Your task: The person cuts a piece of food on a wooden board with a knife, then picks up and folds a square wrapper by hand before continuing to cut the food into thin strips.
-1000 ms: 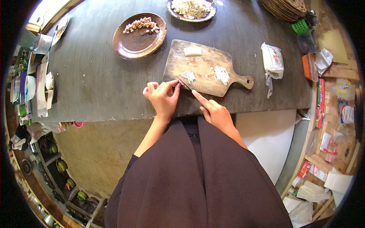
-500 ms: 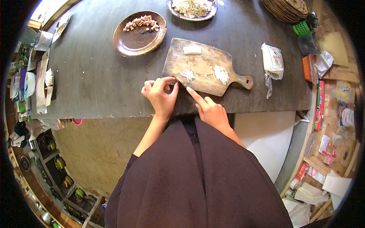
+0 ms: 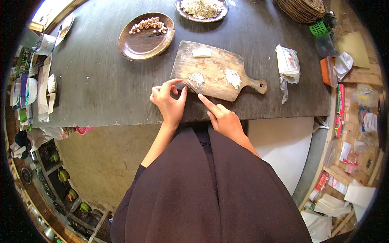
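Observation:
A small knife [image 3: 191, 86] slants over the near left edge of the wooden cutting board [image 3: 223, 62]. My right hand [image 3: 225, 118] is closed around its handle, which is mostly hidden, with the index finger stretched along the knife. My left hand [image 3: 167, 103] pinches with thumb and forefinger at the blade's far end; any small piece between them cannot be made out. Just beyond the blade lies a small heap of thin white strips [image 3: 197, 77]. A larger heap of white strips [image 3: 233, 78] sits near the board's handle. One pale rectangular block [image 3: 202, 52] rests on the far side.
A brown plate [image 3: 139, 46] holding diced pieces [image 3: 148, 25] stands beyond the board, left of a second plate [image 3: 201, 19] heaped with pale shreds. Right of the board lies a white plastic packet [image 3: 288, 65]. The dark table's front edge runs close to my body.
The whole scene shifts slightly left in the view. My left thumb and forefinger form a rounder loop at the blade; the knife and the strips hardly change place on the board.

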Tool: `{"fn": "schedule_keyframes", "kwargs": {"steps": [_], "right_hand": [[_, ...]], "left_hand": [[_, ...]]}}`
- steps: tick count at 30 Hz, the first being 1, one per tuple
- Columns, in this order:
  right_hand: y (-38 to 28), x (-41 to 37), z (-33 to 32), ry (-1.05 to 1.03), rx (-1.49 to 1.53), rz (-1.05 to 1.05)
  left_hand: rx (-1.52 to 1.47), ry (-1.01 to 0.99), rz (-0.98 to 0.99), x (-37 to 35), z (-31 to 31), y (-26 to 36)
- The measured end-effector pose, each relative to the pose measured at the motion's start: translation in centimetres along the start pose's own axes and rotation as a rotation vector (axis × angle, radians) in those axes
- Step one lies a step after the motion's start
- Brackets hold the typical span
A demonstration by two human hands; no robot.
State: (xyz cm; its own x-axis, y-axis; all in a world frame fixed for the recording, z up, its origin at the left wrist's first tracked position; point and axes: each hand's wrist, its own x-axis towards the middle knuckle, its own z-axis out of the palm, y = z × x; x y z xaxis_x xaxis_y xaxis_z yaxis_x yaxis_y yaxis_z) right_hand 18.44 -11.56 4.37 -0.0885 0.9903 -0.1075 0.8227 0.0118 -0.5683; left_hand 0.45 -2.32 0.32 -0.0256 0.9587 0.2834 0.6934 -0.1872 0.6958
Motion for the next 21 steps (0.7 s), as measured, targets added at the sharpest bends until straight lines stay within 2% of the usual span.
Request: {"fn": "schedule_keyframes", "kwargs": {"steps": [14, 21], "right_hand": [[-0.2, 0.6, 0.5, -0.008, -0.125, -0.003], [0.1, 0.2, 0.2, -0.027, -0.015, 0.027]], "left_hand": [[0.018, -0.004, -0.028, -0.2, 0.1, -0.1], [-0.001, 0.032, -0.037, -0.1, -0.4, 0.3]]}}
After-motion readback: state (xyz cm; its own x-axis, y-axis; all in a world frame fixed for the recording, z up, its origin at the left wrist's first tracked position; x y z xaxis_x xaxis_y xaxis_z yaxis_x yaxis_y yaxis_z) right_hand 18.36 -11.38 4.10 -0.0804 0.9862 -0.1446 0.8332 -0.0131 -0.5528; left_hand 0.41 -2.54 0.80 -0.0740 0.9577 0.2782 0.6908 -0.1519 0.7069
